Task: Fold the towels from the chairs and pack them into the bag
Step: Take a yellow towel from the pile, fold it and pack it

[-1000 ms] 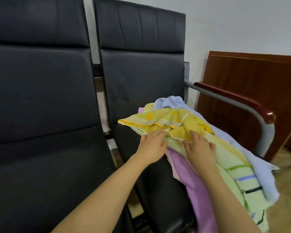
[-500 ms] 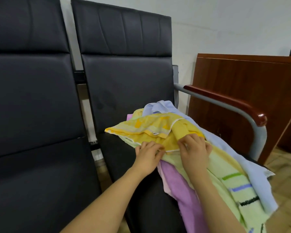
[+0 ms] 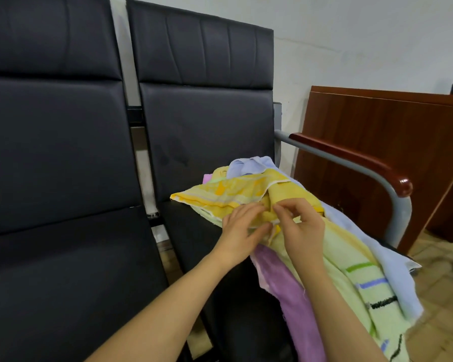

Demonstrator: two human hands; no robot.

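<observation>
On the seat of the right-hand black chair (image 3: 209,142), four towels are lying in a loose, unfolded heap. Uppermost is the yellow towel (image 3: 236,192); beneath it are the pale green striped towel (image 3: 351,267) and the purple towel (image 3: 285,278), both of which are hanging over the front edge of the seat, and the light blue towel (image 3: 254,164), which is lying at the back of the heap toward the armrest (image 3: 351,155). The left hand (image 3: 239,226) is pinching the near edge of the yellow towel between thumb and fingers. The right hand (image 3: 298,226), just beside it, is grasping the same edge with curled fingers. Judged from this arrangement, the task is at its opening stage: the first towel is only being taken up, no towel is folded, and all four are awaiting folding and packing. No bag is in view.
</observation>
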